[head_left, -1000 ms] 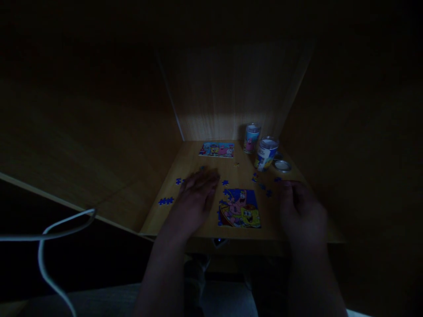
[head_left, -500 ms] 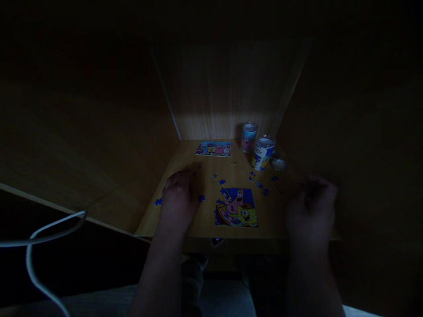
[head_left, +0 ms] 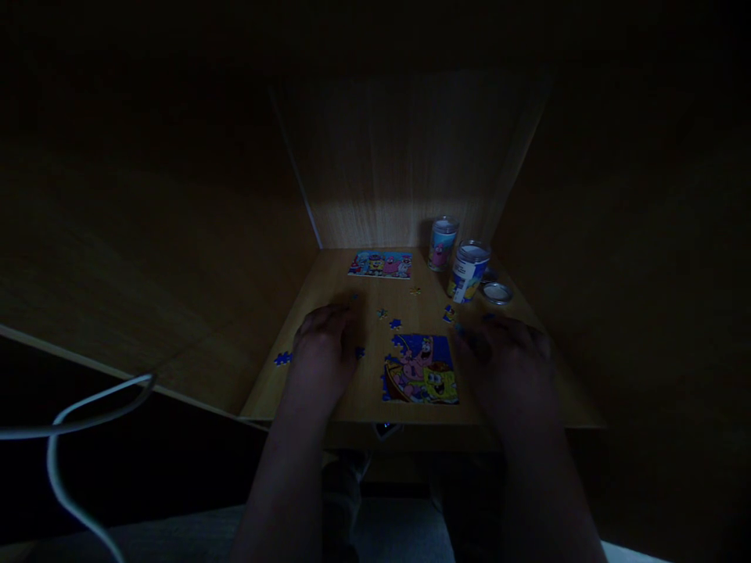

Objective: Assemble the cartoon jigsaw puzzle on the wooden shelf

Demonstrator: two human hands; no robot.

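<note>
A partly joined jigsaw puzzle point(head_left: 421, 371) lies near the front edge of the board, showing a pink and a yellow cartoon figure on blue. To its left rests my left hand point(head_left: 325, 340), fingers loosely bent, the thumb apart from them, nothing visible in it. A blue puzzle piece point(head_left: 360, 353) peeks out beside that thumb. On the other side, my right hand point(head_left: 508, 352) is low over the board, thumb and fingers apart, close to the puzzle's right edge. It covers some loose pieces there. A blue-and-yellow piece point(head_left: 449, 313) lies just beyond its fingertips.
Two clear-topped canisters point(head_left: 443, 244) point(head_left: 468, 274) stand at the back right, with a round lid point(head_left: 496, 293) beside them. A finished picture strip point(head_left: 380, 264) lies at the back. More loose pieces point(head_left: 282, 358) are scattered about. Wooden walls point(head_left: 404, 164) enclose the dim space.
My right hand has moved left and inward, from the board's right side to beside the puzzle, covering loose pieces. My left hand has shifted slightly right.
</note>
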